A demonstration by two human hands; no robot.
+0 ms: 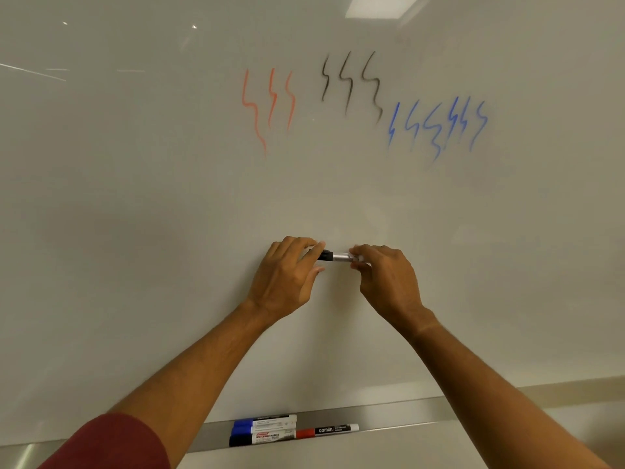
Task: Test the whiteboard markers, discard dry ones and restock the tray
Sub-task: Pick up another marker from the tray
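Both hands hold one black-capped marker (pixel 338 257) level in front of the whiteboard (pixel 135 198). My left hand (pixel 287 275) pinches its black cap (pixel 325 255) end. My right hand (pixel 385 279) grips the white barrel. Whether the cap is seated or partly off I cannot tell. On the board above are red squiggles (pixel 267 103), black squiggles (pixel 351 82) and blue squiggles (pixel 439 125). The tray (pixel 406 419) below holds two blue-capped markers (pixel 263 424), a black-capped marker (pixel 260 439) and a red-capped marker (pixel 326 431).
The tray runs along the board's lower edge, with the markers bunched near its middle. A ceiling light reflects at the board's top right (pixel 382 6). A dark red sleeve (pixel 111 445) covers my left upper arm.
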